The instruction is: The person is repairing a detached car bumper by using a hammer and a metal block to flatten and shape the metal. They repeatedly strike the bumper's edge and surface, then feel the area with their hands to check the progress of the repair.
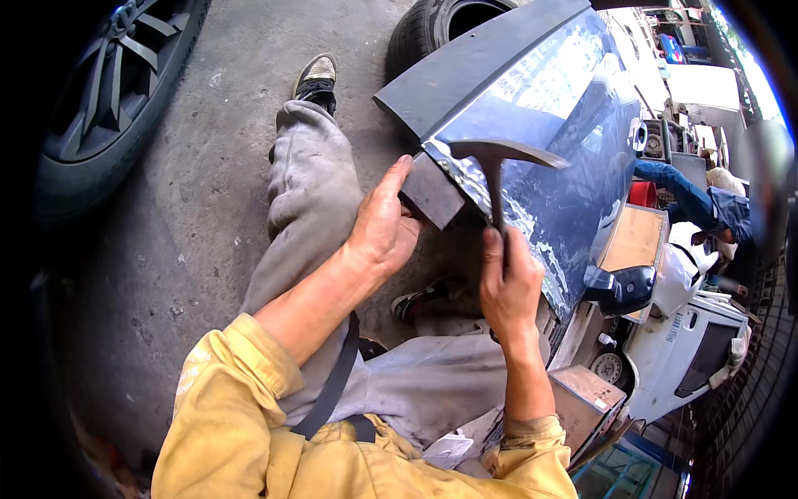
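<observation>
Left hand (385,229) clamped on a dark block (434,190), thumb along its left side, fingers mostly hidden beneath. Right hand (510,283) closed round a hammer (493,181), thumb laid along the handle. The blue panel (573,195) lies just right of the block, its near edge running under the hammer head; whether block and edge touch, I cannot tell.

Step looks like dressing that edge by hammer. Advice: seat the block firmly against the metal, keep the left thumb clear of the swing — short, light taps, head landing flat, working along the edge rather than pounding one spot.

Materials: block flat-faced, square-cornered, dull and scuffed, probably steel. Hammer head slim, curved, tapering toward the right; handle narrow, dark. Panel glossy, mirror-like toward the far side, whitish and ragged along the near edge — paint apparently flaked. Matte grey strip (474,71) along its far-left border. Floor (191,179) rough, stained.
</observation>
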Demonstrator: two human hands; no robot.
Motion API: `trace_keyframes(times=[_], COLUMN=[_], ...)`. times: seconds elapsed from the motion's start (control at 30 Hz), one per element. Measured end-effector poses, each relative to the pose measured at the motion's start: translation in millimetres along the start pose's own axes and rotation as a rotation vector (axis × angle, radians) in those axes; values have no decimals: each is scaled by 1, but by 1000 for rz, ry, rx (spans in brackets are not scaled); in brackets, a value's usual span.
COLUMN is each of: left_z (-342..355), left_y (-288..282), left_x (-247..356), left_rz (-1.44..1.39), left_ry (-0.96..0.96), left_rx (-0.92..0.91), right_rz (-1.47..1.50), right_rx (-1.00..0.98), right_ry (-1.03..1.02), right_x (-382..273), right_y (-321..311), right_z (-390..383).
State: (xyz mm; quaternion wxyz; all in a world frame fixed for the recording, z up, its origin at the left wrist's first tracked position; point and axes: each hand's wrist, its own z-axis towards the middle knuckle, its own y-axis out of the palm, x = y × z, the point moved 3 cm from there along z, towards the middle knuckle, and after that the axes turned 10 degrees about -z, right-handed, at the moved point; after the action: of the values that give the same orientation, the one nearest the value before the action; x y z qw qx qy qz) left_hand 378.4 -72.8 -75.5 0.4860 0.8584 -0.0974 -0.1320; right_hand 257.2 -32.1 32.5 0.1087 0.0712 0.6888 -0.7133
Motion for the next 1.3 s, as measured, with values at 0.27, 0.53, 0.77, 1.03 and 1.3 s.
trace_keyframes(times=[0.27,0.53,0.77,1.03,1.3], left_z=[2,5,3,1,4], left_y=[-2,-1,-3,-9,-12], left_x=[-2,-4,-1,-5,-8], left_rz=[10,31,34,56,40], left_ry=[-23,-23,-14,-21,-47], left_rx=[22,-14,-41,-63,-23], right_rz=[-10,209,217,-23,2], right_rx=[-17,155,89,27,15], right_ry=[-53,9,151,55,-20], right_x=[20,8,-3,11,17], right_y=[25,19,-4,1,24], right_z=[-4,-3,1,-12,-17])
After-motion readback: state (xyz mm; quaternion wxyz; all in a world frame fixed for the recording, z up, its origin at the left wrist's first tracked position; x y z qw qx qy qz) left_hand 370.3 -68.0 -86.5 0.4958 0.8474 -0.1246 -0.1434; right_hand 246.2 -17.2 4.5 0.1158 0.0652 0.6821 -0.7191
